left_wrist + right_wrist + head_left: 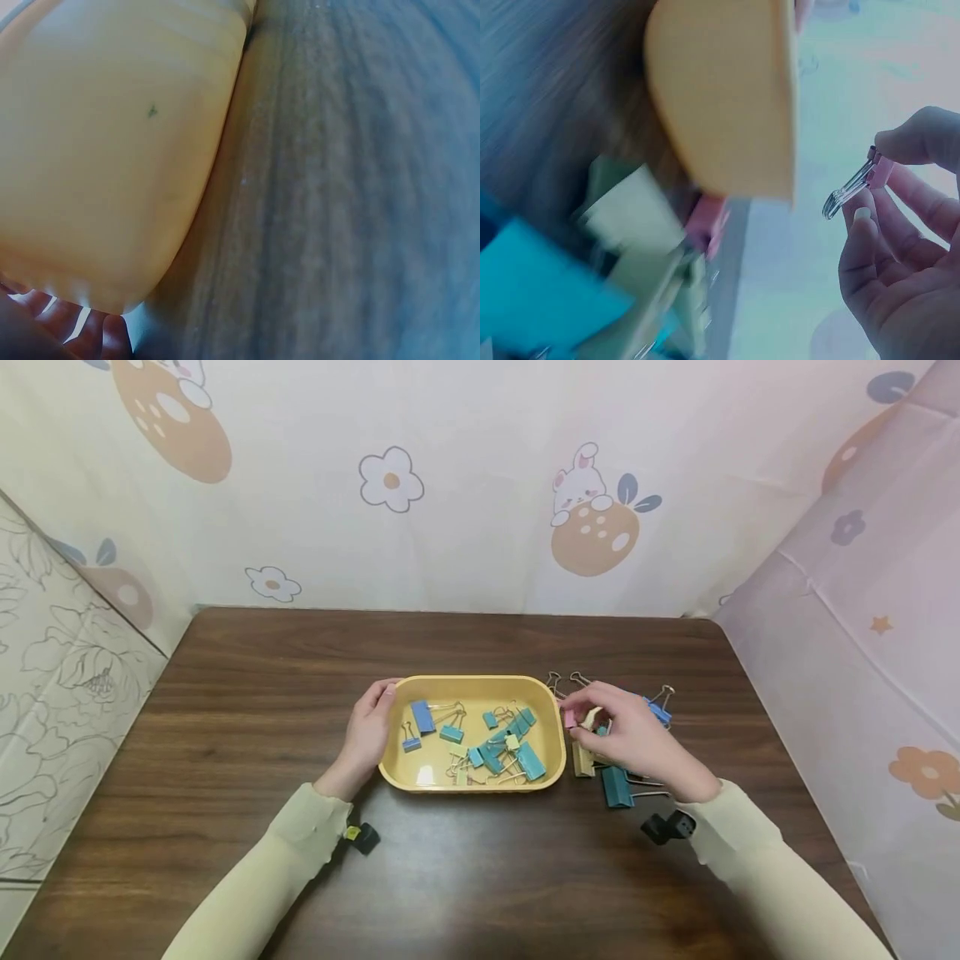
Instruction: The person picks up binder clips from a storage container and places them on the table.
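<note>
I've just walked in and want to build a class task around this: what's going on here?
A person is handling binder clips at a wood-grain table. The right hand has a pink binder clip in its grip, just off the right end of the yellow tray, by a loose pile of clips. The left hand touches the tray's left end. Blue, teal and pale yellow clips lie in the tray; the pink one is outside it.

No readable text, label, brand, number or sign in any view.
</note>
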### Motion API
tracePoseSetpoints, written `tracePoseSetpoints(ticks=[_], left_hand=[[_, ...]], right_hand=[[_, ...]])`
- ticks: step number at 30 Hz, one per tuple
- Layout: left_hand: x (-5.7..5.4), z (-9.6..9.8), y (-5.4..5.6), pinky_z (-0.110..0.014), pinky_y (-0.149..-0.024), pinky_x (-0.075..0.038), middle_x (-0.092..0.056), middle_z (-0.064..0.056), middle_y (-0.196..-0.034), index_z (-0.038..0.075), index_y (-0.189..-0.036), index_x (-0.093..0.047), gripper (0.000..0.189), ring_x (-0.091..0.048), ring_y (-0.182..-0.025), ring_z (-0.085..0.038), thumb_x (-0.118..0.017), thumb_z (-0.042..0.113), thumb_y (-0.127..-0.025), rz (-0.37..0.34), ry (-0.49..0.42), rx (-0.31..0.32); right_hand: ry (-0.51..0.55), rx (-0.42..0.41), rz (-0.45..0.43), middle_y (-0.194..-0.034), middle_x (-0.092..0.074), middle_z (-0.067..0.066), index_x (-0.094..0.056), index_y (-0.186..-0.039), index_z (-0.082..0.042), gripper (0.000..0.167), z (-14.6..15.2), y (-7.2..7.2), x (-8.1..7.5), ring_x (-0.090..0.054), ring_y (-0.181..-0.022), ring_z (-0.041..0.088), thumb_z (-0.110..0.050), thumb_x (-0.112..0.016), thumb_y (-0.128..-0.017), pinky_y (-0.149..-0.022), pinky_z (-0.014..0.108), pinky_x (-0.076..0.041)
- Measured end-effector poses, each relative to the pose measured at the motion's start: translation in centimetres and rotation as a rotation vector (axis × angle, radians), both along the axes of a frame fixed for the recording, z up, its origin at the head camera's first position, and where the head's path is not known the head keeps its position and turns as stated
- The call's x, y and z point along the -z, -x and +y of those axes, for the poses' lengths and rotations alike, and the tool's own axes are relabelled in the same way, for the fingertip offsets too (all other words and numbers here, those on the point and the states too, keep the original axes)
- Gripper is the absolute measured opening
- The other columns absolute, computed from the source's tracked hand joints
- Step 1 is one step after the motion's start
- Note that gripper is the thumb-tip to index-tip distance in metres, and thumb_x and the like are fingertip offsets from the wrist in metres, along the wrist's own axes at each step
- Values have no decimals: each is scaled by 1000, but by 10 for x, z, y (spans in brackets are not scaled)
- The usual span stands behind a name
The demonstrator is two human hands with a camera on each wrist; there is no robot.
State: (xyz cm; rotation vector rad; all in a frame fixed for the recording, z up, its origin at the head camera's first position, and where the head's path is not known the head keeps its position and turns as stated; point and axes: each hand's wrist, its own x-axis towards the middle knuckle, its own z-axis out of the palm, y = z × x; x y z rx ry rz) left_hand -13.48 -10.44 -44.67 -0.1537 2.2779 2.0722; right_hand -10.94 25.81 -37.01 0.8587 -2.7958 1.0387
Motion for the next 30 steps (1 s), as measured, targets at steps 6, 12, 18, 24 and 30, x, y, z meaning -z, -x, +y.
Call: tracePoseSetpoints(ticks=[6, 12, 18, 24, 30], left_hand=[[-1, 0, 1, -41, -97, -41, -58, -14, -130, 6, -131, -57, 36, -54, -113, -27, -39, 28, -109, -17, -4, -2], [-1, 0, 1, -41, -97, -41, -58, -14, -129, 6, -130, -58, 36, -54, -113, -28, -39, 29, -109, -14, -10, 0], [-1, 0, 1, -43, -98, -40, -58, -16, -130, 5, -131, -58, 38, -53, -113, -30, -40, 30, -109, -6, 1, 4], [-3, 0, 3, -45, -100, -39, -56, -19, -132, 2, -133, -55, 38, -52, -116, -32, -37, 24, -109, -39, 1, 12], [-5, 0, 2, -46, -101, -38, -56, -21, -133, 0, -133, -55, 38, -51, -117, -35, -36, 22, -110, -47, 9, 10]], right_hand=[[-83, 52, 70, -86, -61, -5, -68, -93, -15, 20, 28, 0, 21, -58, -71, 16, -2, -76, -81, -59, 28, -48], [-156, 60, 53, -84, -60, -9, -69, -91, -14, 17, 46, -1, 32, -57, -72, 12, -2, -75, -80, -60, 27, -47], [-213, 83, 16, -83, -61, -7, -70, -89, -14, 15, 57, -5, 38, -58, -75, 13, -5, -77, -81, -63, 30, -48], [-242, 63, -18, -88, -62, -6, -70, -91, -14, 16, 62, -7, 42, -59, -78, 13, -3, -77, -81, -67, 32, -50], [-271, 44, -26, -89, -60, -5, -70, -91, -15, 17, 63, -6, 41, -57, -79, 14, -3, -77, -81, -67, 33, -49]])
